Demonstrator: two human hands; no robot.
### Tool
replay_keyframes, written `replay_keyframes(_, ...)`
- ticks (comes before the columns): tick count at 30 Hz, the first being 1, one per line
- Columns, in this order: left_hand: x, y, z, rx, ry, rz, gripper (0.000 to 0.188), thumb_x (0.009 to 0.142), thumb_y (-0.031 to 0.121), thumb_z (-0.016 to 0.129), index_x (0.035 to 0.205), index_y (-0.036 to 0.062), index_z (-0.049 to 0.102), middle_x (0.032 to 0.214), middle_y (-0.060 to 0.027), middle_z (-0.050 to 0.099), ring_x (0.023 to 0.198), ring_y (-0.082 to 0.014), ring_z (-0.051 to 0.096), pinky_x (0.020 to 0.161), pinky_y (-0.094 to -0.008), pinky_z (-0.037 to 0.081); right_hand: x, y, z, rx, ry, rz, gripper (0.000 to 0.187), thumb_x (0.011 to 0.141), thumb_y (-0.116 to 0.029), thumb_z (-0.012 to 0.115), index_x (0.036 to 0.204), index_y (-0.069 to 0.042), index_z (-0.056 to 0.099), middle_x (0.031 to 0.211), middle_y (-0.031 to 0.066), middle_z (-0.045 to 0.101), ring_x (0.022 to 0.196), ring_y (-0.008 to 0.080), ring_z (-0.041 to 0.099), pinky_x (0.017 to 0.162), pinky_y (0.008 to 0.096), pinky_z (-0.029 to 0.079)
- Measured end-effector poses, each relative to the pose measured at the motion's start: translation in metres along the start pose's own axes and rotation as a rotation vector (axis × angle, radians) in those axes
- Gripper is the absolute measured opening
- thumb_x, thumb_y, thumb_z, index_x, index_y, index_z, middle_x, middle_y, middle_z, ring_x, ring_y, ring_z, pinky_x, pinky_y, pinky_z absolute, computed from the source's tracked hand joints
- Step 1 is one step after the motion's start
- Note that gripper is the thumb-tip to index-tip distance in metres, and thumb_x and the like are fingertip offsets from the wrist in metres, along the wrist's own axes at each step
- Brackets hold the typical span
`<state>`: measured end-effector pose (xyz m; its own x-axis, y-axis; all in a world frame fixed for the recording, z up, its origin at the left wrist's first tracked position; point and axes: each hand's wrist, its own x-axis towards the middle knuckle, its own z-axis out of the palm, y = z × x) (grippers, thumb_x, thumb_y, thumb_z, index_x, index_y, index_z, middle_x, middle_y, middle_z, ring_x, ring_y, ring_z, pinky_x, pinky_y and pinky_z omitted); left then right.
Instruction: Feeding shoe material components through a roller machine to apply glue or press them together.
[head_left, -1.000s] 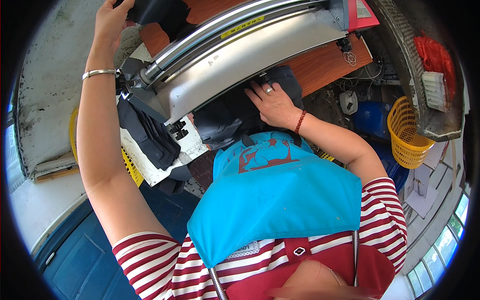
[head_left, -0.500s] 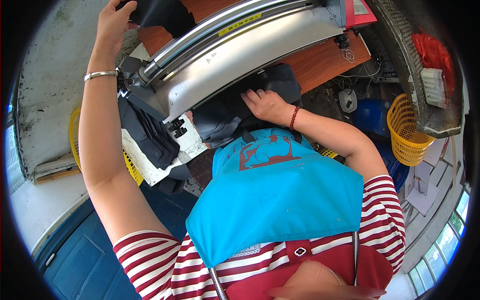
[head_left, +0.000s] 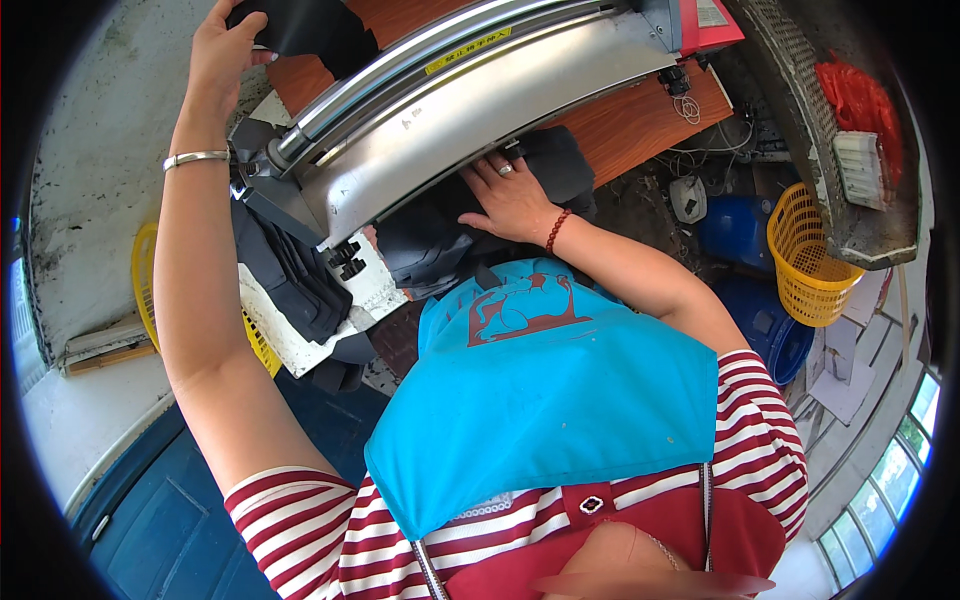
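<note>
At the far left, my left hand [head_left: 225, 55] pinches the edge of a black sheet [head_left: 310, 35] between thumb and fingers, behind the machine. My right hand [head_left: 515, 200] lies flat with fingers spread on black sheet pieces [head_left: 560, 170] at the machine's near side. Its fingertips are close to the lower edge of the metal guard plate [head_left: 400, 150] and partly reach under it. A long steel roller [head_left: 370, 90] runs along the top of the machine. Whether the far sheet passes through the machine is hidden.
Folded black pieces [head_left: 290, 270] are stacked on a white stand [head_left: 375, 285] left of me. A brown wooden tabletop [head_left: 655, 125] carries the machine. At right are a yellow basket [head_left: 808, 270], blue drums [head_left: 740, 230], loose cables [head_left: 720, 150] and a red plastic bag [head_left: 860, 110].
My right hand has moved forward and slightly left, from resting with curled fingers to lying spread near the guard plate. My left hand keeps its pinch while the far black sheet has shifted slightly.
</note>
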<state>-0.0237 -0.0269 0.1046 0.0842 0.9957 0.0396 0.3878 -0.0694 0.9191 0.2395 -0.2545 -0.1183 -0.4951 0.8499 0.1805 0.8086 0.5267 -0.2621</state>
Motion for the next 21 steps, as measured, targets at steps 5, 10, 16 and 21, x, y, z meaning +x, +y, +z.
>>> replay_keyframes(5,0.007,-0.013,-0.003,0.008,-0.015,-0.043,0.038,0.097,0.007,0.058,0.134,0.0121,0.061,0.113,-0.0049,0.065,0.086,-0.0098,0.064,0.068,-0.0253,0.055,0.006,-0.002,-0.005,-0.029,-0.117,0.079,0.076,0.087,-0.058,0.063,0.139,-0.003,0.053,0.139,0.0180,0.053,0.135,0.0370,0.042,0.113,0.0554,0.030)
replay_keyframes(10,0.003,-0.013,0.000,0.034,-0.013,-0.026,0.038,0.097,0.007,0.058,0.134,0.0124,0.061,0.114,-0.0048,0.065,0.086,-0.0097,0.064,0.068,-0.0252,0.055,-0.007,0.002,-0.004,-0.020,-0.051,-0.010,0.075,0.086,-0.057,0.065,0.138,-0.004,0.054,0.140,0.0170,0.051,0.127,0.0344,0.047,0.106,0.0505,0.036)
replay_keyframes(16,0.005,-0.015,-0.001,0.032,-0.016,-0.024,0.038,0.096,0.007,0.059,0.134,0.0126,0.061,0.114,-0.0053,0.064,0.085,-0.0099,0.063,0.067,-0.0244,0.056,-0.014,0.002,-0.003,0.038,-0.070,0.002,0.075,0.082,-0.056,0.069,0.136,-0.005,0.056,0.141,0.0171,0.051,0.119,0.0322,0.051,0.099,0.0451,0.040)
replay_keyframes(21,0.006,-0.019,0.000,0.046,-0.024,-0.015,0.038,0.096,0.006,0.059,0.134,0.0124,0.061,0.114,-0.0059,0.064,0.084,-0.0101,0.064,0.066,-0.0241,0.056,-0.006,0.004,-0.005,0.034,-0.104,-0.036,0.074,0.079,-0.057,0.071,0.128,-0.003,0.060,0.129,0.0192,0.057,0.114,0.0327,0.056,0.091,0.0418,0.043)
